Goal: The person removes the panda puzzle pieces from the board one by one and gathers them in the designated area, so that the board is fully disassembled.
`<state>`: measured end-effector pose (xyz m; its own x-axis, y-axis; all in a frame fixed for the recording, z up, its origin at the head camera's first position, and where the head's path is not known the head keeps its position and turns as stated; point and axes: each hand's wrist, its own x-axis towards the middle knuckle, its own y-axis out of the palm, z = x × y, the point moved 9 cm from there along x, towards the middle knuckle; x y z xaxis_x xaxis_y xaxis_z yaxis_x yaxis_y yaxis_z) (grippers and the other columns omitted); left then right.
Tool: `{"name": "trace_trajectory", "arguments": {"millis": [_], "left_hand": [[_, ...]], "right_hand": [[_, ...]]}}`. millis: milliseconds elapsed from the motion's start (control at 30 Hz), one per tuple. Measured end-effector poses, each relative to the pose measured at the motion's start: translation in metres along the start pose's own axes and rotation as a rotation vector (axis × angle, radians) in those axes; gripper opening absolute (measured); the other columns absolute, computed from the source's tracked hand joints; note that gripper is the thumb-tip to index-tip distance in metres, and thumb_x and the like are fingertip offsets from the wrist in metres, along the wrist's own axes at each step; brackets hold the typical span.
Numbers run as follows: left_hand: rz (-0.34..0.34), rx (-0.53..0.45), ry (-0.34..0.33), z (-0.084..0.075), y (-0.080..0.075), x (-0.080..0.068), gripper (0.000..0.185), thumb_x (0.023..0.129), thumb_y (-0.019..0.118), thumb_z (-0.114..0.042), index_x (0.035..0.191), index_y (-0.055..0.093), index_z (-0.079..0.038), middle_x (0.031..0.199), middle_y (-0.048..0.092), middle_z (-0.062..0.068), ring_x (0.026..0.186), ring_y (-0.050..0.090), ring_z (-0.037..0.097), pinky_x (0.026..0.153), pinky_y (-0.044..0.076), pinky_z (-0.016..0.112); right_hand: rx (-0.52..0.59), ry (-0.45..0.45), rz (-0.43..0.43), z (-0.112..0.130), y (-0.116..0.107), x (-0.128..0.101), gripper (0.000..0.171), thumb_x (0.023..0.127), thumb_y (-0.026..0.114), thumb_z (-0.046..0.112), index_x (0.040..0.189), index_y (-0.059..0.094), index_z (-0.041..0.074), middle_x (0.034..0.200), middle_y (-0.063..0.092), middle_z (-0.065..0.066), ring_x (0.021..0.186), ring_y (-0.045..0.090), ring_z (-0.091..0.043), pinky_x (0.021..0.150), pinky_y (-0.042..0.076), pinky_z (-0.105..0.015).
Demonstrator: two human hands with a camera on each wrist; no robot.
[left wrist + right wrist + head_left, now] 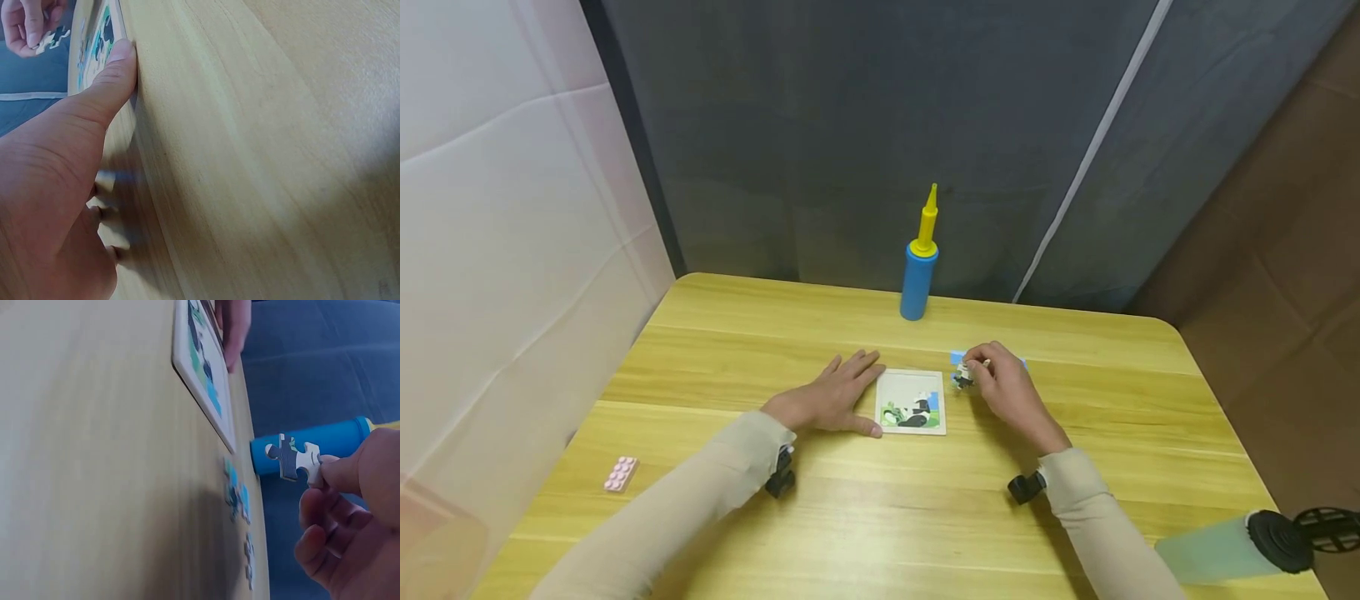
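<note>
My right hand (1006, 387) pinches a black-and-white jigsaw piece (294, 459) between thumb and finger, raised above the table. Loose puzzle pieces (236, 490) lie beneath and beside that hand, partly covered by it in the head view. Left of it lies a square puzzle tray (910, 381) with a pale rim; fitted pieces (916, 414) showing a panda on green fill its lower part, while its upper part is bare. My left hand (835, 396) is spread flat on the table at the tray's left side, thumb (122, 56) and fingertips against its edge.
A blue pump (917, 283) with a yellow nozzle stands upright near the table's back edge. At the left lies a pink toy brick (621, 473). A pale green bottle (1213, 550) with a black lid lies at the front right. Curtains hang behind and beside the table.
</note>
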<state>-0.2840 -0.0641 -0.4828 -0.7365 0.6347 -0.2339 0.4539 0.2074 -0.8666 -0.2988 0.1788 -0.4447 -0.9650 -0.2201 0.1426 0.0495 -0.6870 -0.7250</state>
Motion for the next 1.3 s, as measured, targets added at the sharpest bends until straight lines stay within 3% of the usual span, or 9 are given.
{"name": "trace_trajectory", "arguments": {"millis": [300,567,933,1300], "left_hand": [[-0.003,0.006,0.001,0.000,-0.004,0.000,0.109,0.093,0.077,-0.058,0.169,0.022,-0.003,0.180,0.009,0.022,0.168,0.008,0.044,0.135,0.007,0.067],[-0.001,0.005,0.004,-0.001,-0.005,0.000,0.108,0.094,0.077,-0.058,0.169,0.022,-0.003,0.180,0.009,0.022,0.168,0.008,0.044,0.135,0.007,0.068],[0.001,-0.009,0.010,-0.001,-0.003,-0.002,0.107,0.094,0.076,-0.057,0.169,0.022,-0.002,0.180,0.009,0.023,0.168,0.008,0.046,0.134,0.007,0.069],[0.003,-0.004,0.020,-0.003,-0.002,-0.003,0.106,0.095,0.075,-0.056,0.169,0.023,-0.001,0.180,0.009,0.023,0.167,0.008,0.046,0.134,0.008,0.069]], "right_hand": [[-0.051,0.068,0.023,-0.010,-0.017,0.001,0.020,0.112,0.054,0.017,0.117,0.071,0.008,0.108,0.066,-0.010,0.075,0.052,-0.020,0.068,0.046,-0.033],[-0.116,0.114,0.026,-0.024,-0.028,0.001,0.019,0.111,0.054,0.014,0.115,0.072,0.006,0.112,0.069,-0.014,0.082,0.058,-0.022,0.073,0.048,-0.035],[-0.114,0.186,0.088,-0.043,-0.020,0.002,0.021,0.110,0.057,0.015,0.116,0.075,0.005,0.116,0.068,-0.017,0.090,0.061,-0.027,0.077,0.050,-0.037],[-0.130,0.173,0.083,-0.048,-0.016,0.007,0.021,0.109,0.061,0.013,0.114,0.079,0.005,0.113,0.069,-0.017,0.093,0.060,-0.027,0.080,0.049,-0.041]]}}
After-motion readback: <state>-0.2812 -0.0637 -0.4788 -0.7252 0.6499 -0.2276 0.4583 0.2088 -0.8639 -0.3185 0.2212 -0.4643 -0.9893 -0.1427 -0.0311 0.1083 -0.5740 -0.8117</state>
